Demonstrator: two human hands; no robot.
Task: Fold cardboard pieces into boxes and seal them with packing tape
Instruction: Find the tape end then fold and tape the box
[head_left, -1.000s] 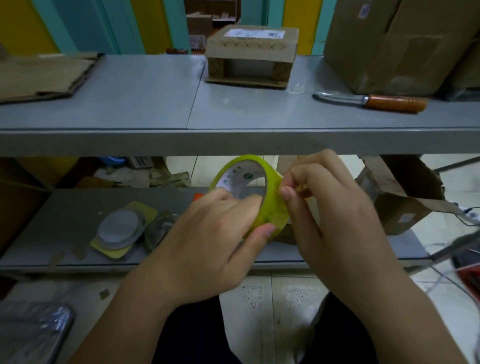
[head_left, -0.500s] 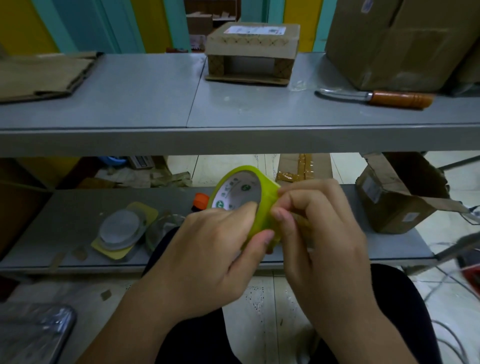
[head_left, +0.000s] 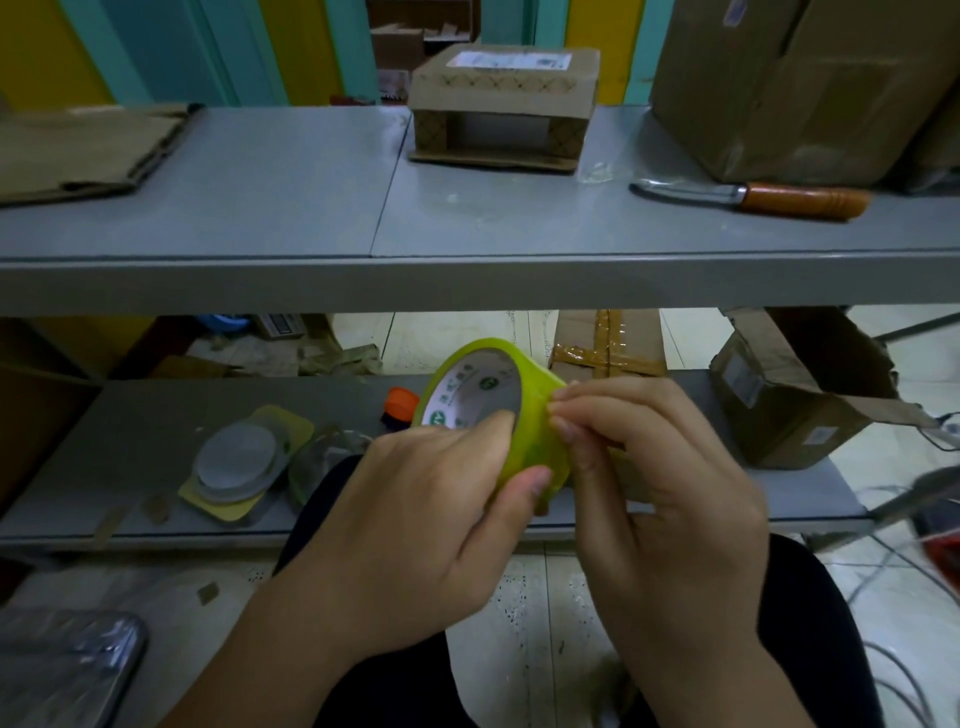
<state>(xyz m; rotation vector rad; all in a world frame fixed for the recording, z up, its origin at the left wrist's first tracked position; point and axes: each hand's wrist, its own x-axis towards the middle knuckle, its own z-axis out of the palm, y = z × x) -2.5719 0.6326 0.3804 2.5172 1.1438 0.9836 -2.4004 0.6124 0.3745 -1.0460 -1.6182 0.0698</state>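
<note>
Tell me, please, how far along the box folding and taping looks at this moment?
Done: one small cardboard box with a white label stands on the grey upper shelf. In hand: the left hand grips the yellow-green roll of packing tape, while the right hand picks at its outer wrap, apparently seeking the tape end. Left: the flat brown cardboard pieces are unfolded.

Your roll of packing tape (head_left: 524, 410) sits at the centre of the frame, yellow-green, tilted so its white printed core faces up and left. Flattened brown cardboard (head_left: 78, 150) lies at the upper left on the top shelf. A small folded box (head_left: 504, 104) with a white label stands upright at top centre, its near side open.
</note>
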